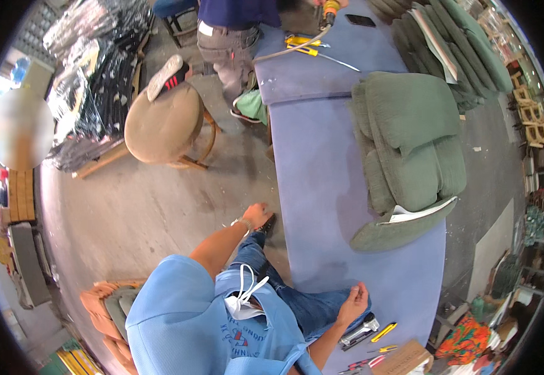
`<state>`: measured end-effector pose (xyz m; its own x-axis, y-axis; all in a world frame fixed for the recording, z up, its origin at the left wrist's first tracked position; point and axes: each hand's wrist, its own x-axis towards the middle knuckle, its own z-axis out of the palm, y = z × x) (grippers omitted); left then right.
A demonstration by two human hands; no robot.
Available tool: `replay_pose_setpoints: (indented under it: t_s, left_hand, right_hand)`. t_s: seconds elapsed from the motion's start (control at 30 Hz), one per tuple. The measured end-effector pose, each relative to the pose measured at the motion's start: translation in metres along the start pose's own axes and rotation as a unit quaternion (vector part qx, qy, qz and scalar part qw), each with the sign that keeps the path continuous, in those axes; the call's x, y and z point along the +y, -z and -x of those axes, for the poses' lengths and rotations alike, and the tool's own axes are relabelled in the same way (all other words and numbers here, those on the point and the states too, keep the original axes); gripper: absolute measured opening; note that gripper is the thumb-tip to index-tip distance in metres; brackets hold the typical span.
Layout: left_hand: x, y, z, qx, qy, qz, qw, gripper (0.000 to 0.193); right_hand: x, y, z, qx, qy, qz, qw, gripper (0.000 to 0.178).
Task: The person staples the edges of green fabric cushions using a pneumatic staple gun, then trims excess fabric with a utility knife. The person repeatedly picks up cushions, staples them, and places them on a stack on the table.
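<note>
My left hand (257, 215) hangs over my left knee, its fingers loosely stretched and nothing seen in it. My right hand (353, 305) is above my right thigh at the edge of the blue-covered table (322, 250), palm up, with the fingers slightly bent and no object visible in them. Nearest to it on the table lie a silver and black staple gun (359, 331) and a yellow utility knife (384, 332). Yellow-handled pliers (381, 349) and red-handled pliers (364, 364) are close to a cardboard box (403, 359). Farther off, green upholstered cushions (415, 144) are piled on the table.
A co-worker (228, 37) stands at the far table end, beside an orange power tool (330, 11), yellow-handled screwdrivers (306, 47) and a phone (360, 20). A round stool (164, 122) with a shoe on it stands left. More green cushions (465, 50) are stacked far right.
</note>
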<state>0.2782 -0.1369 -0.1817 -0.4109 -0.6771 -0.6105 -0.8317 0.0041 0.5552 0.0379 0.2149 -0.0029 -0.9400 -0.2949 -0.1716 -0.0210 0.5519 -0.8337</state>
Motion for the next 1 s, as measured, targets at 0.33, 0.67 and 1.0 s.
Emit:
replay_pose_setpoints:
  t_s: [0.33, 0.67, 1.0]
  left_hand:
    - [0.103, 0.066, 0.091, 0.047, -0.164, 0.133, 0.976, 0.035]
    - [0.461, 0.155, 0.277, -0.396, -0.698, 0.271, 0.531, 0.042]
    - [0.507, 0.072, 0.361, -0.485, -0.631, 0.511, 0.325, 0.056]
  right_hand:
    - [-0.007, 0.010, -0.002, 0.170, -0.011, -0.141, 0.975, 0.023]
    - [0.001, 0.002, -0.005, 0.258, -0.011, -0.288, 0.922, 0.023]
    - [-0.003, 0.017, 0.000, 0.245, -0.044, -0.359, 0.899, 0.022]
